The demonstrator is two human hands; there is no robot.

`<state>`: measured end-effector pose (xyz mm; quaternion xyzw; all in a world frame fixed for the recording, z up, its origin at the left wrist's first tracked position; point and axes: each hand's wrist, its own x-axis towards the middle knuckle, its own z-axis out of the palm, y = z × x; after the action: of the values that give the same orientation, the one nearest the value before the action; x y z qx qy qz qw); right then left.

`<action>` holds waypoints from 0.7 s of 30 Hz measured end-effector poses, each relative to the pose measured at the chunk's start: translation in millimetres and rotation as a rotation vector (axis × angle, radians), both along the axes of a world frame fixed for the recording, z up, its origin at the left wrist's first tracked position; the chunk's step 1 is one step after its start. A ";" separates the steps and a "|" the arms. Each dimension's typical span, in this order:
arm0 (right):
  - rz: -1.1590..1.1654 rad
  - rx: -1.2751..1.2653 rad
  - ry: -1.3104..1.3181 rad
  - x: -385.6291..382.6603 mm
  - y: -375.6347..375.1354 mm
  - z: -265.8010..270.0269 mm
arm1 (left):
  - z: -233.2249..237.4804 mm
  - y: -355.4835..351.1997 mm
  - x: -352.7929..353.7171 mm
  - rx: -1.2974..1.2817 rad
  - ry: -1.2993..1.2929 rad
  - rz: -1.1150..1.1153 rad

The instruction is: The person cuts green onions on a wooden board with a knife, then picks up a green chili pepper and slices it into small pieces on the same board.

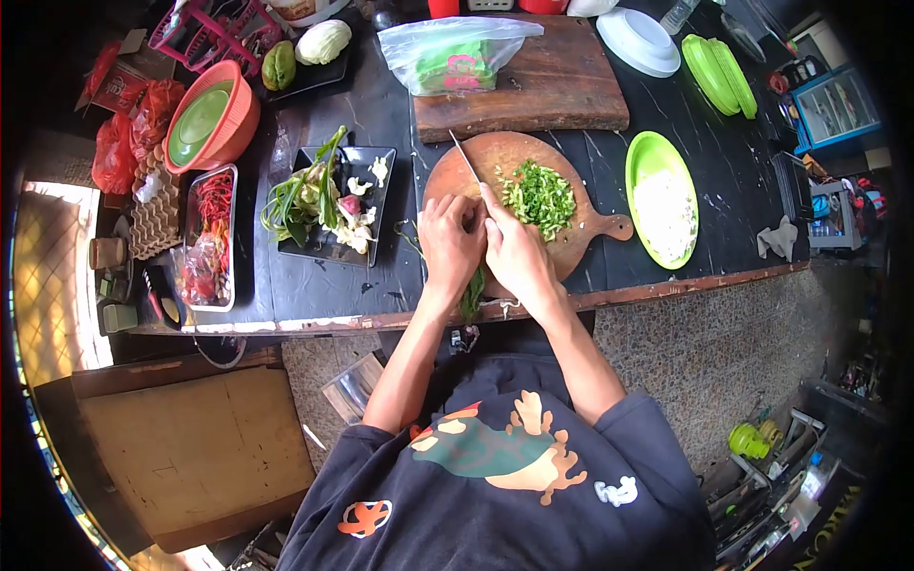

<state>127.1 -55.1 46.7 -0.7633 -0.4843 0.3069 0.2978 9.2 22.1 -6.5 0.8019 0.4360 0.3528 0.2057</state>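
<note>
My left hand [449, 243] presses down on a bunch of long green stalks [472, 293] at the near edge of a round wooden cutting board [495, 157]. My right hand [515, 252] is right beside it, touching it, and grips a knife [466, 159] whose thin blade points away from me across the board. A pile of chopped greens [540, 196] lies on the board just right of the blade. The knife's handle is hidden inside my right hand.
On the black table [390, 105] are a black tray of vegetable scraps [379, 160], a green oval plate of white food [662, 205], a large wooden board [562, 90] with a plastic bag [452, 52], an orange colander [214, 119] and a tray of red chillies [211, 238].
</note>
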 end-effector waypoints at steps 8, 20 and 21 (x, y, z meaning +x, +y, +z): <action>0.002 0.075 -0.020 -5.8 -52.6 0.8 | -3.3 -6.8 4.8 0.029 -0.019 0.043; -0.031 -0.021 -0.022 6.0 -64.9 12.8 | 4.7 -16.9 -3.6 0.010 -0.017 0.037; -0.034 -0.055 0.017 8.7 -66.5 18.1 | 5.4 -17.6 -4.3 -0.037 -0.027 0.046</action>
<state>135.9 -121.5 64.7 -0.7766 -0.4600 0.3214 0.2862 4.8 4.5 -1.1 0.7829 0.4580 0.3600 0.2183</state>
